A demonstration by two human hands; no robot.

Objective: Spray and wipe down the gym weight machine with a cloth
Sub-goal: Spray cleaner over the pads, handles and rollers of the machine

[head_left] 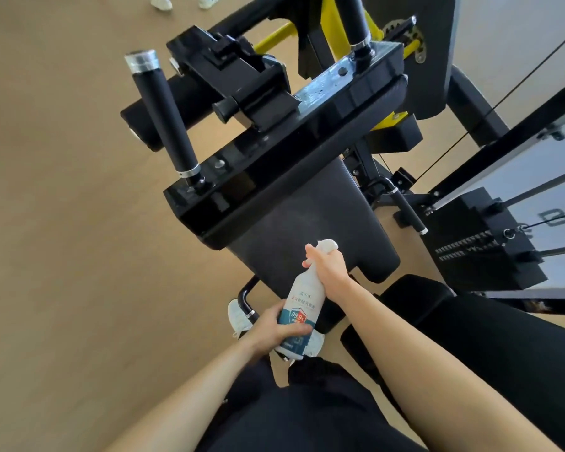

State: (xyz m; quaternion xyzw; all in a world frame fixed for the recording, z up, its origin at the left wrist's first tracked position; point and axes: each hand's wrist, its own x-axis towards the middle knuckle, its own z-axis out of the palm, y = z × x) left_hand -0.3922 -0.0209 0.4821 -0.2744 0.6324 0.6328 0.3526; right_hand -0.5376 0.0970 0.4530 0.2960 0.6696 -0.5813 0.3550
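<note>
Spraying step: right hand [327, 267] curls round the spray bottle [307, 295], left hand [274, 327] grips its base. Next, mist the pad [307, 207] beyond the fingertips [309, 248].

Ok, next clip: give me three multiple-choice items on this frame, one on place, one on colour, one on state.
1. The left hand grips the spray bottle at: A its lower body; B its nozzle; C nowhere.
2. Parts behind the black frame are: A red; B yellow; C green.
3. The right hand is: A flat on the pad; B curled round the bottle's neck; C idle.
1 A: fingers wrap the labelled body. 2 B: yellow bars show at top. 3 B: it grips below the trigger head.
</note>
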